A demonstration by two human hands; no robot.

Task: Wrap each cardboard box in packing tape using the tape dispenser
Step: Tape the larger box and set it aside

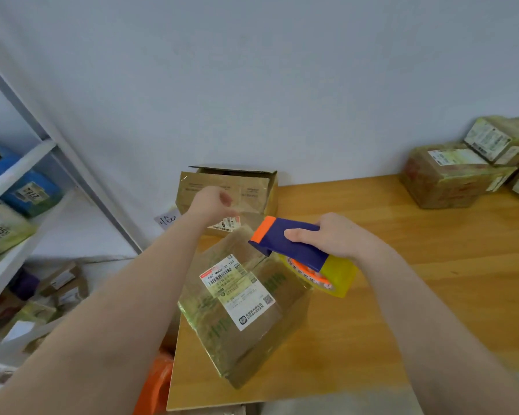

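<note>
Cardboard everywhere lol. Left hand (215,202) hangs up past the far end of the box (240,310), fingers curled-ish but blurry, can't tell if it's pinching anything. Box sits skewed on the table (402,295), long axis running away from me. Right hand (333,235) grips the dispenser (291,244) right over its far right corner, so that hand's nearer.

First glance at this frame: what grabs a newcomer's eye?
The blue-and-orange tape dispenser with its yellow roll, held in the right hand at mid-frame, stands out most. Just below it, a tape-shiny cardboard box with a white label lies askew near the left edge of the wooden table. The left hand reaches toward an open box by the wall.
</note>
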